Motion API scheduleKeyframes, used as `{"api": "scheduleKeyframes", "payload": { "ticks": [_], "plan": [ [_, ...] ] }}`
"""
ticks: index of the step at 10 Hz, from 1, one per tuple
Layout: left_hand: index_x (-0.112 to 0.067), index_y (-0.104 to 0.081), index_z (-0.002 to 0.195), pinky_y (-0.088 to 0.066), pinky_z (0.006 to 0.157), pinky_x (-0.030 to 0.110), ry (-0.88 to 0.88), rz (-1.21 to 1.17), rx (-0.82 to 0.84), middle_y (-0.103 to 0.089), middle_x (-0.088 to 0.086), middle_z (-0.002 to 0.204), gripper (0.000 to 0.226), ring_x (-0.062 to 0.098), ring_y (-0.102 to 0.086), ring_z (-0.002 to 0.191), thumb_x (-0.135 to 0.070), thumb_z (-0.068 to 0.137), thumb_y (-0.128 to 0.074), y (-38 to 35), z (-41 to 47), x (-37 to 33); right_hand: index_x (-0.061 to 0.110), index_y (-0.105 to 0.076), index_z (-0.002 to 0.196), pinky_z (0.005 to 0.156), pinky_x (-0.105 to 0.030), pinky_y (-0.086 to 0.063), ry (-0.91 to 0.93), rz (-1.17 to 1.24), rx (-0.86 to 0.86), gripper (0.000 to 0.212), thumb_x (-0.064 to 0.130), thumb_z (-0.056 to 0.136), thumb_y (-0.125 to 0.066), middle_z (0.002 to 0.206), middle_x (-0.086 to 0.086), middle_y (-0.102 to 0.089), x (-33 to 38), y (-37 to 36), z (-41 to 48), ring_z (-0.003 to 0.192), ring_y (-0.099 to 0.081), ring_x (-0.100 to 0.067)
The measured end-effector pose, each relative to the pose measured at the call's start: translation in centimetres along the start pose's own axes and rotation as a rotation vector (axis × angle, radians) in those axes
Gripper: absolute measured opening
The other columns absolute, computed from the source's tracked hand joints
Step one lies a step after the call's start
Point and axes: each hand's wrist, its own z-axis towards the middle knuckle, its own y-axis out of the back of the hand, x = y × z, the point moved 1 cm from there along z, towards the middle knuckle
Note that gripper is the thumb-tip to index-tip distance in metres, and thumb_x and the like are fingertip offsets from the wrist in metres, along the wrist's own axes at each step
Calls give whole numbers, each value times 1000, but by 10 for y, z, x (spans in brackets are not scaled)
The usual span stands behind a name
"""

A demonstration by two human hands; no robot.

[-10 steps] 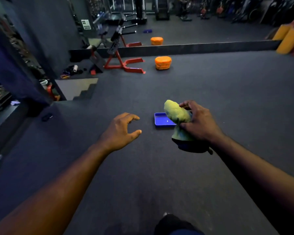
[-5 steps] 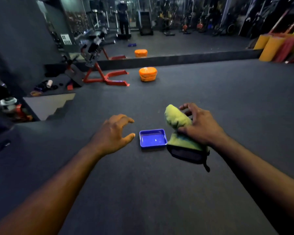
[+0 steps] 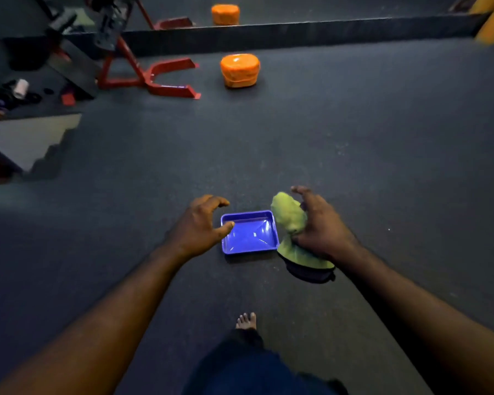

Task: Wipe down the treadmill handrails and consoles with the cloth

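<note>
My right hand [image 3: 321,226] grips a yellow-green cloth [image 3: 290,216] with a dark underside, its bunched top sticking up past my fingers. A shallow blue rectangular tray [image 3: 250,233] lies on the dark floor, just left of the cloth. My left hand [image 3: 200,225] hovers over the tray's left edge with curled, spread fingers and holds nothing. No treadmill appears in this view.
An orange cushion [image 3: 240,70] sits on the floor ahead, near a red metal equipment frame [image 3: 154,78]. A mirror base ledge [image 3: 297,32] runs across the back. Clutter lies at far left [image 3: 17,92]. My bare foot [image 3: 246,321] shows below.
The view has tilted down and closer to the floor. Both hands have dropped towards the blue tray; my left hand now reaches its left edge. The cloth stays in my right hand.
</note>
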Motion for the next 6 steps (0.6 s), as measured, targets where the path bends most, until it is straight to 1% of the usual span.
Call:
{"api": "scheduleKeyframes", "payload": {
  "ticks": [1, 2, 3, 4, 5, 6],
  "plan": [
    [-16, -69, 122, -51, 99, 34, 14, -8, 38, -68, 3, 118, 43, 20, -64, 110, -28, 83, -85, -3, 52, 20, 30, -43, 149, 101, -39, -52, 17, -11, 86, 90, 18, 65, -74, 133, -2, -58, -5, -1, 61, 121, -61, -26],
    [-16, -70, 119, -51, 96, 33, 52, -6, 7, -68, 3, 115, 38, 18, -64, 105, -23, 85, -86, -2, 132, 43, 37, -44, 133, 92, -45, -55, 93, -45, 173, 71, 23, 66, -62, 133, 2, -58, -11, -1, 153, 114, -63, -28],
    [-13, -72, 114, -52, 91, 31, 60, -10, -79, -69, 3, 109, 31, 15, -64, 99, -17, 86, -85, -5, 166, 56, 39, -42, 130, 88, -47, -56, 161, -84, 235, 69, 23, 65, -59, 134, 0, -56, -17, -8, 209, 113, -64, -32],
    [-12, -72, 112, -51, 92, 29, 95, 3, -138, -66, 2, 109, 30, 13, -62, 98, -15, 85, -85, -18, 207, 74, 30, -44, 140, 83, -36, -52, 245, -137, 363, 73, 8, 74, -65, 143, -2, -50, -32, -28, 288, 116, -62, -34],
    [-14, -72, 114, -49, 96, 28, 172, 1, -139, -64, 2, 114, 32, 14, -62, 102, -20, 85, -85, -24, 233, 82, 23, -46, 144, 81, -28, -42, 301, -157, 411, 74, 2, 77, -66, 146, -3, -49, -41, -36, 335, 119, -60, -32],
    [-17, -72, 117, -47, 102, 29, 263, -8, -62, -64, 2, 119, 38, 17, -62, 110, -35, 84, -77, -33, 259, 99, 20, -49, 141, 85, -34, -49, 402, -167, 463, 74, 3, 71, -65, 138, -7, -53, -48, -53, 383, 116, -61, -35]
  ]
}}
